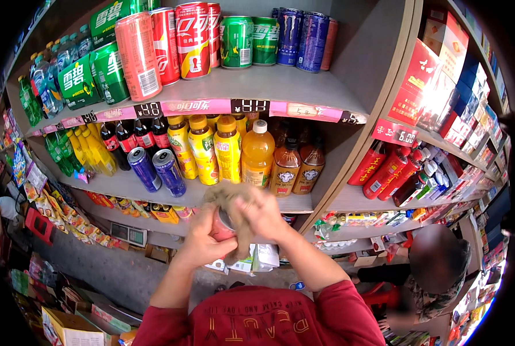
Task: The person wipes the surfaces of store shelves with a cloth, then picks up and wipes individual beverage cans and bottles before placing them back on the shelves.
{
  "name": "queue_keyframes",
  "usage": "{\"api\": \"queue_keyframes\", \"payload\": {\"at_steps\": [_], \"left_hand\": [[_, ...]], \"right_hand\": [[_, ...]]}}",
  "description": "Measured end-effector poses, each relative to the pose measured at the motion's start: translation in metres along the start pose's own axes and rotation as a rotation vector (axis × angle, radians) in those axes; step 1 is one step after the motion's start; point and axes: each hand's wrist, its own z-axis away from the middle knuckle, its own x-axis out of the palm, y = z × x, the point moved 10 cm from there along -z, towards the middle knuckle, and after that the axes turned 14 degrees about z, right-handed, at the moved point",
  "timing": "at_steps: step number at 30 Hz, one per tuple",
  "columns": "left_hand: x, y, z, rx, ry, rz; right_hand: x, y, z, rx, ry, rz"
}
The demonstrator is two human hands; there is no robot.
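My left hand (198,236) is wrapped round a pinkish-red drink can (220,229), tilted in front of my chest. A grey-brown cloth (243,235) drapes over the can's top and side, with my right hand (262,214) closed on it. Much of the can is hidden by the cloth and my fingers. Just beyond my hands, the middle shelf (203,193) carries two blue cans (168,173), yellow drink bottles (228,151), an orange juice bottle (257,155) and brown-labelled bottles (286,167).
Above, a shelf (234,86) holds red cans (192,43), green cans (236,43) and blue cans (312,46). Red bottles (384,176) stand in the right-hand shelving. At lower right a person (436,288) sits near me. A cardboard box (73,328) lies at lower left.
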Motion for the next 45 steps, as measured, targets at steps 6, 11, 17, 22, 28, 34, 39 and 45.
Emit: {"api": "queue_keyframes", "payload": {"at_steps": [6, 11, 17, 22, 28, 34, 39, 45], "left_hand": [[-0.031, -0.016, -0.005, -0.087, 0.236, 0.672], [-0.056, -0.026, -0.025, -0.058, 0.394, 0.68], [-0.049, -0.041, -0.037, -0.052, 0.252, 0.933], [-0.047, -0.067, -0.019, -0.106, 0.453, 0.62], [-0.044, -0.1, 0.005, -0.192, 0.498, 0.982], [-0.034, -0.071, 0.005, -0.079, 0.347, 0.785], [-0.016, -0.097, 0.024, -0.179, 0.29, 0.848], [-0.019, -0.056, 0.027, -0.057, 0.185, 0.674]], "right_hand": [[0.028, 0.031, 0.005, 0.182, -0.062, -0.285], [0.051, 0.016, 0.019, -0.092, 0.073, -0.113], [0.082, 0.075, 0.033, 0.346, -0.032, -0.99], [0.035, 0.06, 0.028, 0.076, 0.17, -0.038], [0.062, 0.002, 0.039, -0.352, 0.093, 0.727], [0.054, -0.029, 0.022, -0.434, 0.186, 0.693], [0.044, -0.002, -0.017, -0.136, 0.041, 0.254], [0.062, 0.092, 0.004, 0.315, 0.143, -0.596]]}}
